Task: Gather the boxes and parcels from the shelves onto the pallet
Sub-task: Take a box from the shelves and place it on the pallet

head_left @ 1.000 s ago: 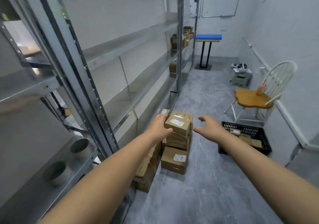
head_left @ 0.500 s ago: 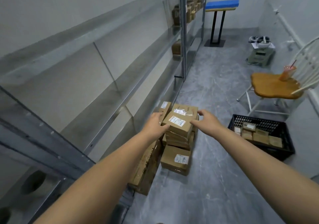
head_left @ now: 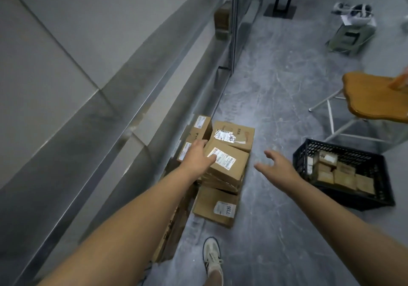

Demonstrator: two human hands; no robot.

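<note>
**Stacking brown boxes by the metal racking, hands check**

Looking down at the floor rn. My left hand (head_left: 199,156) is flat on the top brown cardboard box with the white shipping label (head_left: 227,163), fingers (head_left: 210,159) laid over its left edge and touching the label, thumb up by the far corner. Not really gripping, more resting/pressing on it. That box sits tilted on top of a small pile of flatter brown boxes (head_left: 220,182), right beside the bottom of the grey metal shelf unit (head_left: 141,91).

My right hand (head_left: 277,164) is off to the right of the pile, in the air, fingers spread wide, holding nothing and touching nothing.

Other stuff in the pile: a bigger brown box with a torn-looking label (head_left: 234,135) just behind the top one, a narrow box standing against the shelf (head_left: 201,127) on the far left, and a low brown box marked with handwritten digits (head_left: 215,207) on the floor at the front. More cardboard leans along the shelf base (head_left: 172,226) under my left forearm.

Right side: black plastic crate (head_left: 375,195) w/ small brown parcels (head_left: 337,173) inside, well apart from the pile. Wooden-seat chair with white legs (head_left: 375,96) behind it. My white sneaker (head_left: 212,257) is at the bottom on the grey marbled floor (head_left: 276,87). Can't see any pallet under the boxes from here, so can't tell.
</note>
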